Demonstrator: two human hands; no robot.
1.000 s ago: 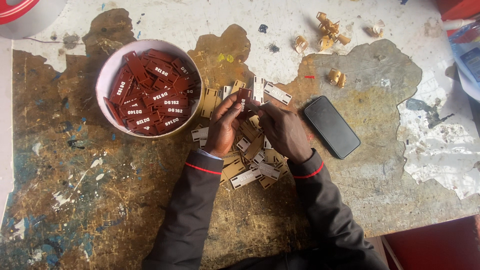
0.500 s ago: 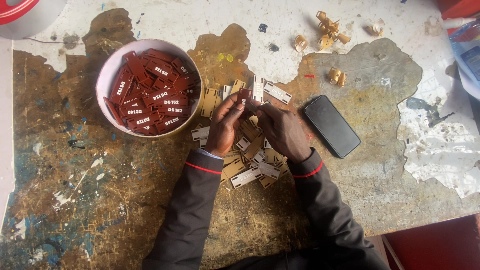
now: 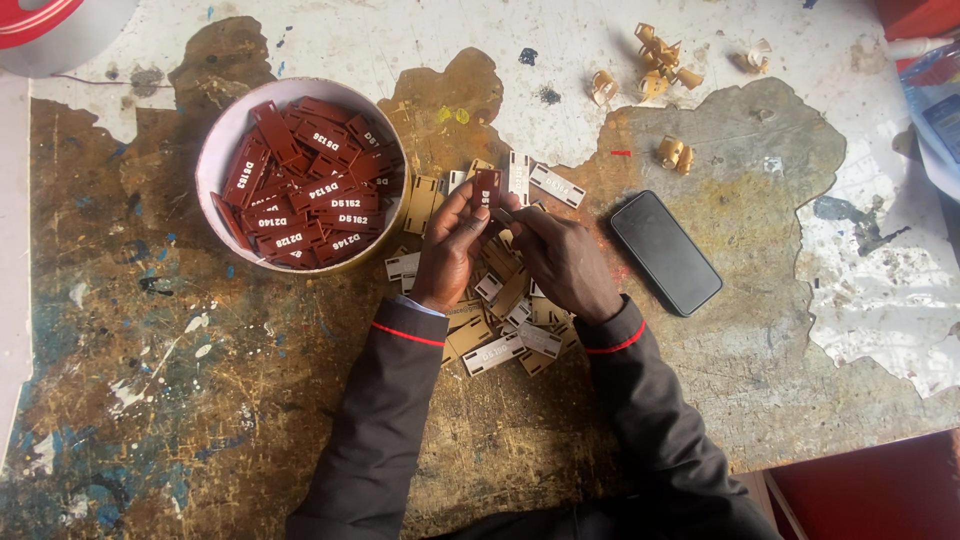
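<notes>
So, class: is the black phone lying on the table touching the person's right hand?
Apart. The head view shows a strip of bare tabletop between the black phone and the right hand, which works over the pile of tags.

We've got a bowl (image 3: 222, 150) sitting on the desk (image 3: 150, 400) toward the far left, full of tags (image 3: 320, 190). Just right of it, our left hand (image 3: 450, 250) and right hand (image 3: 565, 260) meet in the middle, with one tag (image 3: 487, 186) held up between them. Under and around the hands there's a loose pile of more tags (image 3: 500, 350), spreading back toward us. A phone (image 3: 665, 252) lies flat just right of the right hand. Further back, past the phone, a few scraps (image 3: 655, 70) are scattered on the desk. A lid (image 3: 40, 20) pokes in at the far left corner.
</notes>
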